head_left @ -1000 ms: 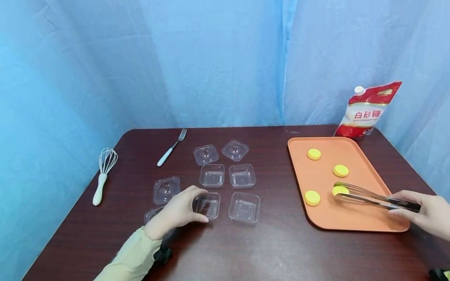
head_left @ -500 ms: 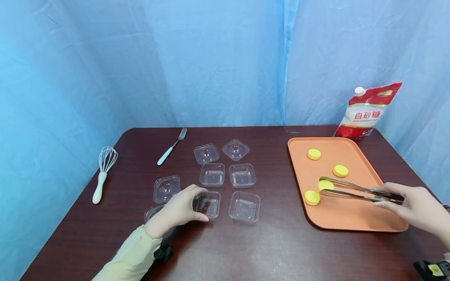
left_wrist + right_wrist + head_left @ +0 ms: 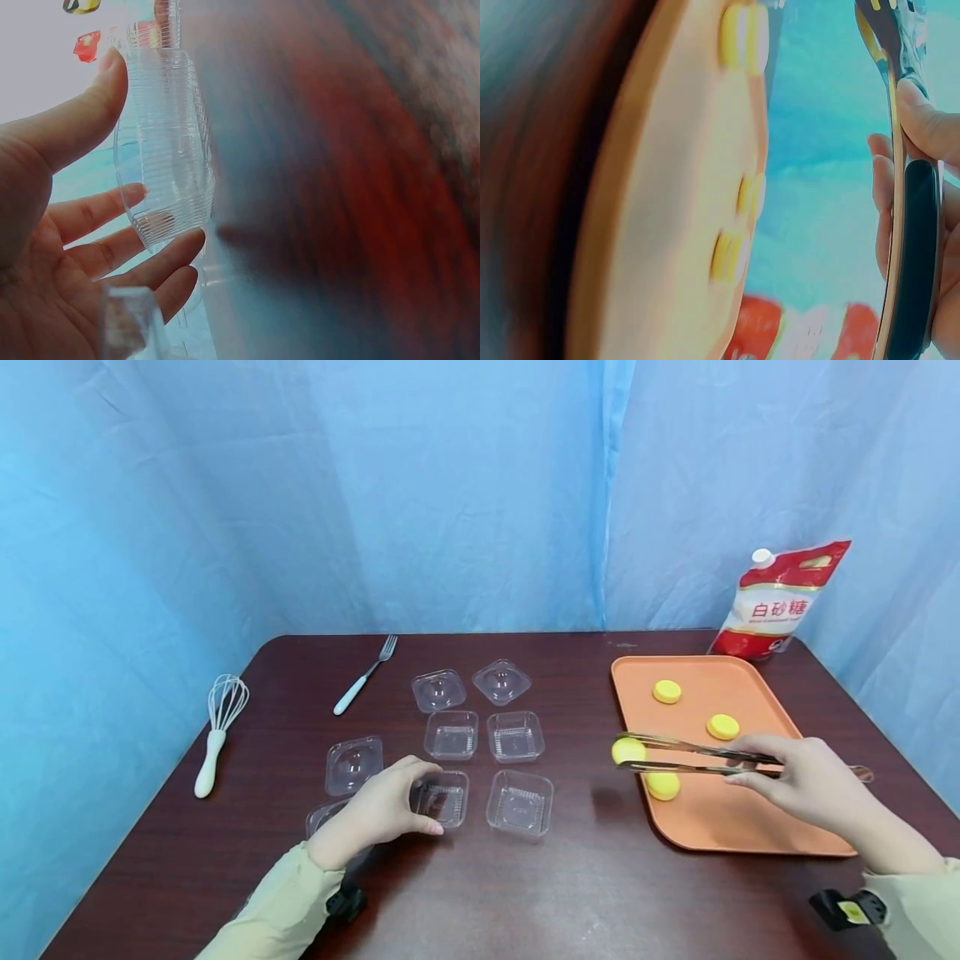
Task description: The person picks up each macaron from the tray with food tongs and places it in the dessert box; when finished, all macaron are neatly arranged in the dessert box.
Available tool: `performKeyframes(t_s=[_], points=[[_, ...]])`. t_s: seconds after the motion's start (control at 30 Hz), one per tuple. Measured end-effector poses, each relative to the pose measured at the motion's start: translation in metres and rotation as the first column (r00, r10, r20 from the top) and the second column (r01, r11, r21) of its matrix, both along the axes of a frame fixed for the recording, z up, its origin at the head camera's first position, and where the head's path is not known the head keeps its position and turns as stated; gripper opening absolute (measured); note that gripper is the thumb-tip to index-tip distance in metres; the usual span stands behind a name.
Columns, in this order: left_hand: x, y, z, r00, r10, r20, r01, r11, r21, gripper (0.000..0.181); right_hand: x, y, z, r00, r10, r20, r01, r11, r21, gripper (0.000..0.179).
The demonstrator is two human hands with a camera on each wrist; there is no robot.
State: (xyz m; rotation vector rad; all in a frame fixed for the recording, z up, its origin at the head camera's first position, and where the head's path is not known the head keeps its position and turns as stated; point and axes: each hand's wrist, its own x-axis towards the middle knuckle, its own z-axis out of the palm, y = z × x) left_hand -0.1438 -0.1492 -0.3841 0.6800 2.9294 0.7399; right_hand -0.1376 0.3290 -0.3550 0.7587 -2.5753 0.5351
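Note:
My left hand (image 3: 378, 808) holds a clear square plastic box (image 3: 452, 800) by its sides, thumb at the near side and fingers at the far side; the left wrist view shows the ribbed box wall (image 3: 169, 142) between them. My right hand (image 3: 802, 781) grips metal tongs (image 3: 693, 747) with dark handles (image 3: 921, 255). Between the tongs' tips is a yellow round piece (image 3: 628, 750), raised over the left edge of the orange tray (image 3: 742, 822). Three more yellow rounds lie on the tray, the nearest (image 3: 663, 787) just below the tongs.
More clear boxes (image 3: 519, 803) stand beside and behind the held one. Clear domed lids (image 3: 438, 691) lie behind and left, one partly hidden by my left arm. A fork (image 3: 365, 677) and a whisk (image 3: 217, 731) lie at left. A red-and-white sugar pouch (image 3: 776, 603) stands behind the tray.
My right hand has moved left with the tongs, carrying the yellow round up from the tray's middle to beyond its left edge. My left hand has stayed at the box.

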Motion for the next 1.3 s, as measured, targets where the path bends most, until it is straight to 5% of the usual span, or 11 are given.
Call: performKeyframes(t_s=[0.73, 1.0, 1.3], points=[[0.000, 0.000, -0.002, 1.000, 0.003, 0.005, -0.003, 1.000, 0.008, 0.069, -0.018, -0.103, 0.012, 0.981, 0.183, 0.064, -0.183, 0.983, -0.011, 0.030], [0.000, -0.001, -0.002, 1.000, 0.006, 0.002, -0.006, 1.000, 0.016, 0.069, -0.020, -0.132, 0.012, 0.968, 0.193, 0.158, -0.193, 0.981, -0.014, 0.024], [0.000, 0.000, -0.002, 1.000, 0.004, -0.002, -0.003, 1.000, 0.020, 0.069, -0.020, -0.160, 0.006, 0.973, 0.189, 0.129, -0.196, 0.979, 0.046, 0.020]])
